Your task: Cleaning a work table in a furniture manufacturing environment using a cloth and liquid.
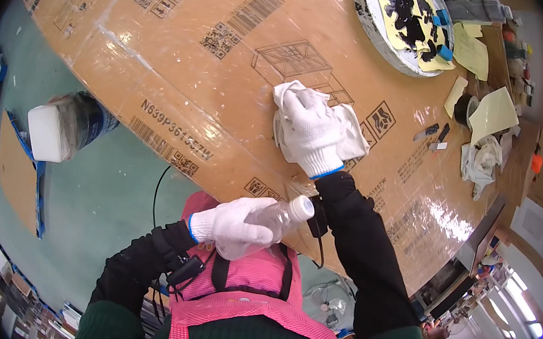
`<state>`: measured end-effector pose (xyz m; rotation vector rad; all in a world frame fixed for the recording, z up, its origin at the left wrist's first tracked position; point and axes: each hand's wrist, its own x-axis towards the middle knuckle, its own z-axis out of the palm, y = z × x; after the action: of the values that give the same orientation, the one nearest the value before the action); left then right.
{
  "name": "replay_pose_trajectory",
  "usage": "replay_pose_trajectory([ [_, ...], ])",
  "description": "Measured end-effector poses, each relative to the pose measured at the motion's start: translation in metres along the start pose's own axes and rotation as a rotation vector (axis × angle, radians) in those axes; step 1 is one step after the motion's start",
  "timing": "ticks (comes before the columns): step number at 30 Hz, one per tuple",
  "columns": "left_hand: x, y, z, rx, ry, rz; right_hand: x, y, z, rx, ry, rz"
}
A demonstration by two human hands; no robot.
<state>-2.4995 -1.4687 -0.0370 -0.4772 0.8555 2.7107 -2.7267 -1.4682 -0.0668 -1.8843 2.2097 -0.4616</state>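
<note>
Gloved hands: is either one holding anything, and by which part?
The left hand grips a clear plastic bottle around its body. The right hand presses a white cloth flat.

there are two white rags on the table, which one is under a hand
The white cloth near the table's middle, pressed flat under the gloved right hand. The other rag lies crumpled and untouched toward the right edge, beside yellow paper sheets.

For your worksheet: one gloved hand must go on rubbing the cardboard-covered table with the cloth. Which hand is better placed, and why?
The right hand, probably. It already lies flat on the white cloth, pressing it onto the cardboard-covered table. The left hand is busy: its grip is around a clear plastic bottle, held off the table near the body.
</note>
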Motion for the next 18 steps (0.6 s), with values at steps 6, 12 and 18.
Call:
replay_pose_trajectory([
  [6,-0.022,0.004,-0.003,0.036,0.037,-0.028,-0.039,0.067,-0.042,-0.047,-0.044,0.045],
  [12,-0.013,-0.003,-0.012,-0.062,0.027,0.122,-0.011,0.007,-0.024,-0.152,-0.078,-0.034],
  [18,-0.022,0.0,-0.013,-0.051,0.023,0.161,-0.026,0.037,-0.035,-0.193,-0.026,-0.049],
])
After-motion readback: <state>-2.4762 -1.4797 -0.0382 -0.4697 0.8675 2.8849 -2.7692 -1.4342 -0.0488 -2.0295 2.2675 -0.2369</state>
